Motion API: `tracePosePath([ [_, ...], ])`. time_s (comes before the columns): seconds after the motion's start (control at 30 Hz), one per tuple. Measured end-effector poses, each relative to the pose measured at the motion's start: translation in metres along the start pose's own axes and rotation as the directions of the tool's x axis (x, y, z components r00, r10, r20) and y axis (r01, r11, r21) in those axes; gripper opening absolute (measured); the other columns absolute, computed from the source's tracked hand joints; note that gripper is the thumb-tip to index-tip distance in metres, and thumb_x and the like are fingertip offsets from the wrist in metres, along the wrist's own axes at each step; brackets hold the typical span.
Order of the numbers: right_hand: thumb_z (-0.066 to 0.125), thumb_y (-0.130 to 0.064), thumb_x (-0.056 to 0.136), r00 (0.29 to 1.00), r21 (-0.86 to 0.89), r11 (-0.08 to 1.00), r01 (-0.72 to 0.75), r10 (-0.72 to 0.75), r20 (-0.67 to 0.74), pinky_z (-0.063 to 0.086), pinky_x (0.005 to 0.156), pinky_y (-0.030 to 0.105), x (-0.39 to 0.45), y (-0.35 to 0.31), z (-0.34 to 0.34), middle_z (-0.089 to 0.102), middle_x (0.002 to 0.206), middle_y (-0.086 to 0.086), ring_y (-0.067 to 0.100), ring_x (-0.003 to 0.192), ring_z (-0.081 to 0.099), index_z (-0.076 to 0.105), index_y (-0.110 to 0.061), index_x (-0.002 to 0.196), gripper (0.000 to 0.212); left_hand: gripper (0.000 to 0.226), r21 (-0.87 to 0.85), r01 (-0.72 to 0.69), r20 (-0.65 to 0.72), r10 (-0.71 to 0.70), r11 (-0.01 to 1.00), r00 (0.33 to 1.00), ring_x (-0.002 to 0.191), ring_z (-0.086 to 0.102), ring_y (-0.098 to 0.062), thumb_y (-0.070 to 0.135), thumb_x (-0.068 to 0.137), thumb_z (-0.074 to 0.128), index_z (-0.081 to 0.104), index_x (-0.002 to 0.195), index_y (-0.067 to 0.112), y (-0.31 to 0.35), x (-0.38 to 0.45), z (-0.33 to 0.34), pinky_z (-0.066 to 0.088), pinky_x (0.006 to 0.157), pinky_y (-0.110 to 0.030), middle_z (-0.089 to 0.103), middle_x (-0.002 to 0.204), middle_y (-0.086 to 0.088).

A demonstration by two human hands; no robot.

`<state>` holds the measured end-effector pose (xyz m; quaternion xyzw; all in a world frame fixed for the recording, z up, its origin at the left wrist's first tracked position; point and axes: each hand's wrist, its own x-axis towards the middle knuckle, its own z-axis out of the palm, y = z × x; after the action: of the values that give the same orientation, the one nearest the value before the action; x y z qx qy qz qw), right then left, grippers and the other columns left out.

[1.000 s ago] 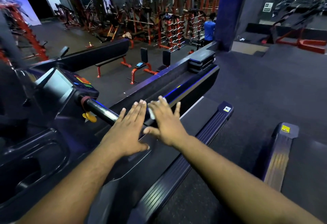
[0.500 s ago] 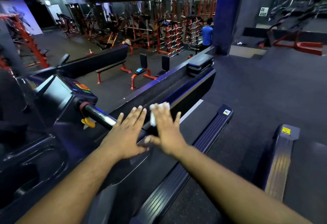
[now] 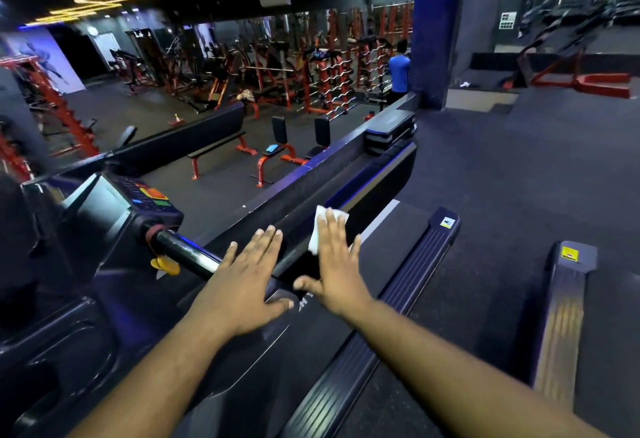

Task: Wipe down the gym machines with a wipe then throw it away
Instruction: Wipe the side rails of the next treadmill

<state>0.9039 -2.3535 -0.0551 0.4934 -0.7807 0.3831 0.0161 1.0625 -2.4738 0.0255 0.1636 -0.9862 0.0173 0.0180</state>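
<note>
A white wipe [image 3: 317,229] lies flat on the black handrail [image 3: 298,226] of a treadmill, pressed down under the straight fingers of my right hand [image 3: 334,264]. Just to its left, my left hand [image 3: 244,285] rests flat on the same rail with fingers extended. The rail runs from the console [image 3: 121,209] at the left, past a shiny grip bar [image 3: 183,250]. Most of the wipe is hidden beneath my right fingers.
The treadmill belt [image 3: 381,257] and its ribbed side rail [image 3: 408,281] lie below my right arm. Another treadmill's rail [image 3: 561,316] stands to the right. Beyond the rail are orange benches [image 3: 270,160], weight racks and a person in blue [image 3: 398,70] by a blue pillar [image 3: 436,29].
My right hand has slid the wipe farther along the handrail away from me, and more of the wipe shows past my fingers. My left hand has stayed flat on the rail.
</note>
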Motion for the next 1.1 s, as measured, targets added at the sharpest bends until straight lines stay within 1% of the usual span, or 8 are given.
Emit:
tracePosePath([
  [0.13, 0.019, -0.096, 0.071, 0.999, 0.087, 0.996, -0.005, 0.008, -0.033, -0.017, 0.117, 0.062, -0.009, 0.009, 0.016, -0.031, 0.164, -0.004, 0.02, 0.151, -0.028, -0.021, -0.018, 0.157, 0.123, 0.11, 0.033, -0.005, 0.018, 0.005, 0.999, 1.0, 0.148, -0.024, -0.006, 0.07, 0.087, 0.054, -0.015, 0.161, 0.026, -0.001, 0.005, 0.0, -0.007, 0.124, -0.043, -0.027, 0.164, 0.009],
  [0.27, 0.021, -0.1, 0.07, 0.929, 0.419, 0.863, -0.281, 0.354, -0.107, -0.009, 0.118, 0.068, 0.021, 0.022, 0.01, -0.035, 0.16, -0.016, 0.009, 0.15, -0.028, -0.028, -0.03, 0.154, 0.119, 0.106, 0.008, -0.004, 0.055, 0.004, 1.0, 0.998, 0.152, -0.018, -0.007, 0.065, 0.09, 0.056, -0.014, 0.161, 0.028, 0.004, 0.016, -0.007, -0.005, 0.125, -0.042, -0.024, 0.165, 0.009],
  [0.37, 0.021, -0.097, 0.074, 0.946, 0.466, 0.855, -0.227, 0.308, -0.104, -0.009, 0.119, 0.066, -0.002, 0.005, 0.033, -0.034, 0.162, -0.011, 0.012, 0.15, -0.029, -0.025, -0.023, 0.155, 0.119, 0.101, -0.012, -0.023, 0.044, 0.023, 1.0, 0.999, 0.151, -0.019, -0.006, 0.076, 0.084, 0.03, -0.011, 0.162, 0.026, 0.003, 0.015, -0.006, -0.001, 0.128, -0.043, -0.023, 0.165, 0.01],
  [0.53, 0.028, -0.09, 0.078, 0.985, 0.138, 0.979, 0.153, -0.162, 0.056, -0.018, 0.12, 0.055, -0.079, -0.029, 0.081, -0.022, 0.165, 0.018, 0.04, 0.152, -0.018, -0.01, 0.004, 0.156, 0.128, 0.092, 0.061, -0.002, 0.002, 0.002, 0.998, 1.0, 0.154, -0.018, -0.01, 0.072, 0.084, 0.002, -0.011, 0.162, 0.025, -0.004, -0.01, -0.006, -0.004, 0.128, -0.041, -0.021, 0.167, 0.007],
  [0.67, 0.037, -0.092, 0.071, 0.901, -0.227, 0.872, 0.434, -0.412, 0.138, -0.01, 0.117, 0.067, -0.092, -0.027, 0.099, -0.013, 0.167, 0.018, 0.034, 0.155, -0.005, -0.008, -0.001, 0.158, 0.133, 0.083, 0.079, 0.028, -0.031, -0.025, 0.997, 0.999, 0.157, -0.004, -0.014, 0.066, 0.095, 0.009, 0.002, 0.164, 0.02, -0.016, -0.052, -0.001, 0.007, 0.128, -0.045, -0.004, 0.171, 0.001],
  [0.9, 0.028, -0.093, 0.074, 0.969, -0.209, 0.947, 0.244, -0.231, 0.086, -0.011, 0.115, 0.068, -0.072, -0.073, 0.064, -0.007, 0.168, 0.017, 0.034, 0.155, -0.006, -0.009, -0.003, 0.159, 0.129, 0.088, 0.152, 0.157, -0.053, -0.151, 0.976, 0.987, 0.157, 0.009, -0.018, 0.074, 0.097, 0.015, 0.012, 0.163, 0.016, -0.032, -0.124, 0.0, 0.016, 0.125, -0.054, 0.011, 0.17, -0.003],
  [1.03, 0.032, -0.093, 0.07, 0.89, -0.301, 0.838, 0.455, -0.415, 0.19, 0.001, 0.111, 0.078, -0.059, -0.114, 0.044, 0.028, 0.165, 0.008, 0.024, 0.154, 0.021, 0.032, -0.008, 0.156, 0.121, 0.095, 0.177, 0.212, -0.042, -0.208, 0.961, 0.977, 0.155, 0.019, -0.021, 0.08, 0.094, 0.018, 0.018, 0.162, 0.013, -0.046, -0.165, -0.003, 0.024, 0.122, -0.057, 0.018, 0.169, -0.007],
  [1.1, 0.026, -0.094, 0.072, 0.907, -0.374, 0.827, 0.419, -0.359, 0.22, 0.004, 0.11, 0.08, -0.041, -0.119, 0.032, 0.04, 0.158, 0.004, 0.021, 0.149, 0.032, 0.042, -0.011, 0.151, 0.116, 0.098, 0.197, 0.233, -0.033, -0.231, 0.952, 0.972, 0.155, 0.022, -0.022, 0.082, 0.093, 0.016, 0.019, 0.161, 0.012, -0.053, -0.183, -0.004, 0.026, 0.121, -0.059, 0.021, 0.168, -0.008],
])
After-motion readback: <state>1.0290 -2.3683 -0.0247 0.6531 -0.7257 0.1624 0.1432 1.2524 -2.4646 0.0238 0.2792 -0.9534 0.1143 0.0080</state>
